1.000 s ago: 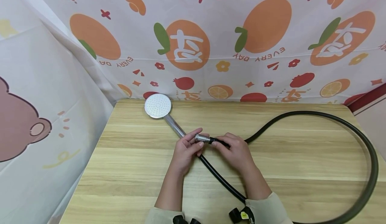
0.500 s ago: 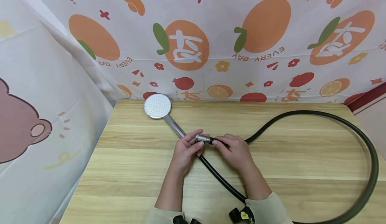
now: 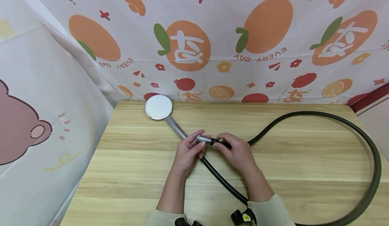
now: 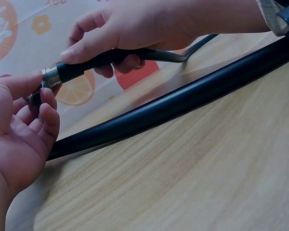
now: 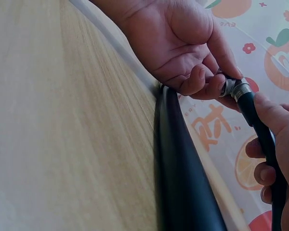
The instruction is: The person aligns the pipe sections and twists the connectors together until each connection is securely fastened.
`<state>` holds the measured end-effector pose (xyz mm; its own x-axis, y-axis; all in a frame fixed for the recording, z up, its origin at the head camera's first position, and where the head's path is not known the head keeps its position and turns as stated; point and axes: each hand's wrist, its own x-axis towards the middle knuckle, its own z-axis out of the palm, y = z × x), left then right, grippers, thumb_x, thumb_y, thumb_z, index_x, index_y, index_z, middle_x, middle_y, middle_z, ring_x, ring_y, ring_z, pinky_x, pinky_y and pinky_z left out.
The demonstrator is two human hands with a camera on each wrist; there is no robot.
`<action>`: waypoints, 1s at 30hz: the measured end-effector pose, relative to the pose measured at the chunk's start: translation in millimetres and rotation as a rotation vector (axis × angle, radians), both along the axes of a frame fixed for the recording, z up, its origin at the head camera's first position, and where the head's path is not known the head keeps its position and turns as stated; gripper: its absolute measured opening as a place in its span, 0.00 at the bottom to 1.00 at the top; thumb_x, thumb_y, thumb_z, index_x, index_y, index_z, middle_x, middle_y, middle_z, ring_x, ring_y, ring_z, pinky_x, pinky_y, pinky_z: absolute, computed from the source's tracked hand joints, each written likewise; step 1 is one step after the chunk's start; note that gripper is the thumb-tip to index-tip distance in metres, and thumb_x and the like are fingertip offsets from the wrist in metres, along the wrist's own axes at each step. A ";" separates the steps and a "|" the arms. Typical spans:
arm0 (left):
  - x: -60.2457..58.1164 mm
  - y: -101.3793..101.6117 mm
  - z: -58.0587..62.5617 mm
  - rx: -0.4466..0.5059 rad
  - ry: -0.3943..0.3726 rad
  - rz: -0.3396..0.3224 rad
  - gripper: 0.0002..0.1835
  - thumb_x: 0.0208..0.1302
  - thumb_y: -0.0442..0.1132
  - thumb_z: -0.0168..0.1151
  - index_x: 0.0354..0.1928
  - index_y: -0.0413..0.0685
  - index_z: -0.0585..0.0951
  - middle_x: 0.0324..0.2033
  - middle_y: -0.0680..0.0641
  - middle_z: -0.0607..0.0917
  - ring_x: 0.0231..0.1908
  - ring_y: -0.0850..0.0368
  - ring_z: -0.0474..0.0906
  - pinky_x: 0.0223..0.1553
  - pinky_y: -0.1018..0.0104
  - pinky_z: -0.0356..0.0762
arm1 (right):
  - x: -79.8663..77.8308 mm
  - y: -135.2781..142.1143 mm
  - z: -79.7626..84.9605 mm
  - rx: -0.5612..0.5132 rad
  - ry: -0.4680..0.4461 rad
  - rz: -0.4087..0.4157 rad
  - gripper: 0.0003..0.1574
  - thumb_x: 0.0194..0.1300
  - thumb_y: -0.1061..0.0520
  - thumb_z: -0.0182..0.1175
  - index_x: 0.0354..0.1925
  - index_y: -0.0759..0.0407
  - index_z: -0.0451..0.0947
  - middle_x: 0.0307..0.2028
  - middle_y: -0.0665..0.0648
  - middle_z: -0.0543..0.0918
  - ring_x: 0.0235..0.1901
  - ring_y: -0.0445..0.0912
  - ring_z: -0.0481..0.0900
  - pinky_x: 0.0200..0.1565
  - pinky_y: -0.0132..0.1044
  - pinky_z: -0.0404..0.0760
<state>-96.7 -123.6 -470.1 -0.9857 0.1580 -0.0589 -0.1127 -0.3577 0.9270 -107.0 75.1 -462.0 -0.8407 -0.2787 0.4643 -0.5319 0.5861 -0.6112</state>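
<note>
My left hand pinches the silver metal fitting at one end of a black shower hose between thumb and fingers. Right behind that fitting, the thumb and fingers of my right hand grip the hose's black end. In the left wrist view, the ridged metal collar shows between the two hands. A handheld shower head with a white dotted face lies at the table's back left. Its silver handle runs down to my left hand, which hides where handle and hose meet.
The hose makes a wide loop over the right side of the wooden table, passing out of view at the front edge. A fruit-print cloth hangs behind the table, and a white cloth hangs at the left.
The fingers of my right hand have shifted slightly on the hose end, the index finger rising a little. My left hand, the fitting and the shower head stay in place.
</note>
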 end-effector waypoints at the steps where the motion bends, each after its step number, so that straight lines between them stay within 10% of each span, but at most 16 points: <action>1: 0.1 0.1 0.3 -0.004 -0.006 0.003 0.28 0.67 0.28 0.59 0.68 0.31 0.66 0.46 0.49 0.87 0.22 0.63 0.72 0.23 0.75 0.71 | -0.1 0.0 0.1 -0.006 0.013 0.010 0.13 0.59 0.50 0.70 0.42 0.50 0.82 0.33 0.46 0.86 0.31 0.39 0.82 0.34 0.37 0.82; 30: -0.2 -0.5 -3.9 0.028 0.025 -0.019 0.29 0.65 0.23 0.55 0.68 0.30 0.65 0.45 0.51 0.87 0.23 0.64 0.73 0.26 0.75 0.73 | -1.4 0.4 -1.4 0.053 -0.011 0.030 0.11 0.65 0.50 0.66 0.42 0.54 0.87 0.30 0.47 0.83 0.27 0.39 0.76 0.30 0.34 0.75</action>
<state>-96.9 -124.1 -474.0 -0.9836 0.1778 -0.0298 -0.0968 -0.3816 0.9193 -108.5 75.5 -463.4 -0.8367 -0.3274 0.4390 -0.5428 0.6019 -0.5857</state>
